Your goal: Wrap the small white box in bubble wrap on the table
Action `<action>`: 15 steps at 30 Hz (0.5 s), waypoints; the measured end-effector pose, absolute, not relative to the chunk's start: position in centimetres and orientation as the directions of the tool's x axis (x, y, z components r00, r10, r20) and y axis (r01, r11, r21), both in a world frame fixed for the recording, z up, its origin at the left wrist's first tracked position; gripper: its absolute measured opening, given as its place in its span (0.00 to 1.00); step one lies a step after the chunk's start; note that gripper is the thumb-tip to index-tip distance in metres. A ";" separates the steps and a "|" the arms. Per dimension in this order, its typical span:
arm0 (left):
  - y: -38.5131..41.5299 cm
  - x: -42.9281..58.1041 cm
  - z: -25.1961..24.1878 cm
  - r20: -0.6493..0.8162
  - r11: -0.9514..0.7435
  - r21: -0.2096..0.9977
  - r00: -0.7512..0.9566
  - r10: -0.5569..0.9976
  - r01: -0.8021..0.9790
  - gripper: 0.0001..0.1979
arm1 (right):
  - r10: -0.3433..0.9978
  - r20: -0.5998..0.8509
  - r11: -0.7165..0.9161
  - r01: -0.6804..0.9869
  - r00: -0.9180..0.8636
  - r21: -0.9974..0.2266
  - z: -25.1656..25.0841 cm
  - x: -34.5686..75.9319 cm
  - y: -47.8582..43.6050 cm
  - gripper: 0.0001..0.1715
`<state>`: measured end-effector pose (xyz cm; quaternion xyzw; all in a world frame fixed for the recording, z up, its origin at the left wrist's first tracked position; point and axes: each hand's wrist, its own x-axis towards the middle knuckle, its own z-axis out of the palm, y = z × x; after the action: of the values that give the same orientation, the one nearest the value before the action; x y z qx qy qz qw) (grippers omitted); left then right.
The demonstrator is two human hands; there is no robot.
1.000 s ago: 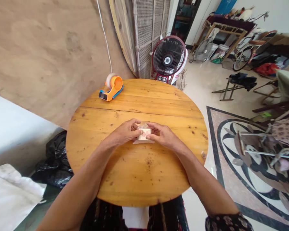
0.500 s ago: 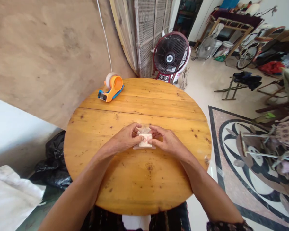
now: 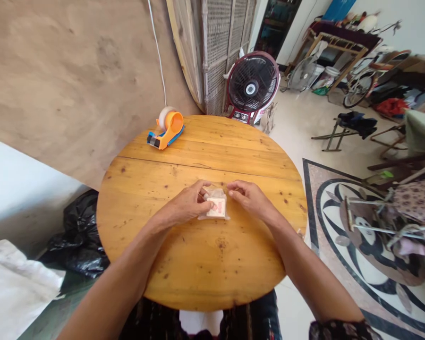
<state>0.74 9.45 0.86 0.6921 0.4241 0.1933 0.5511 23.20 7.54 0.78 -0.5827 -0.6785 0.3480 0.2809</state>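
Note:
A small white packet with red print (image 3: 217,208), wrapped in clear plastic, lies on the round wooden table (image 3: 219,264) in front of me. My left hand (image 3: 193,200) grips its left side, thumb on the top face and fingers curled round the far edge. Just right of the packet, my right hand (image 3: 248,196) hovers apart from it. Its fingers are loosely bent, a little gap shows between thumb and forefinger, and I see nothing between them.
An orange and blue tape dispenser (image 3: 168,128) with a roll of tape stands near the table's far left edge, by the wooden board (image 3: 92,71). Beyond the table is a dark red fan (image 3: 251,87). A black plastic bag (image 3: 81,241) sits at left, a folding stool (image 3: 335,134) at right.
My right hand has let go of the packet's right side and moved slightly right and away. My left hand keeps its hold. The view has shifted slightly.

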 end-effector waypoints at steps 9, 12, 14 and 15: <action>9.4 0.8 1.1 -0.190 -0.054 0.923 0.574 0.797 0.381 0.29 | 0.886 -0.149 0.231 0.697 -0.439 -0.679 2.4 22.3 11.4 0.20; 9.3 0.7 1.2 -0.179 -0.072 0.917 0.563 0.807 0.393 0.29 | 0.903 -0.124 0.229 0.706 -0.410 -0.671 1.7 21.8 11.9 0.15; 9.3 0.7 1.2 -0.181 -0.078 0.909 0.557 0.810 0.410 0.28 | 0.918 -0.090 0.222 0.689 -0.387 -0.690 1.0 21.5 12.0 0.08; 9.3 0.7 1.2 -0.184 -0.080 0.906 0.557 0.810 0.417 0.28 | 0.924 -0.071 0.218 0.669 -0.376 -0.710 0.6 21.5 12.0 0.08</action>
<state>0.70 9.26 1.21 0.7106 0.4315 0.1879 0.5231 21.47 12.05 0.64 -0.5259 -0.7574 0.3382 0.1881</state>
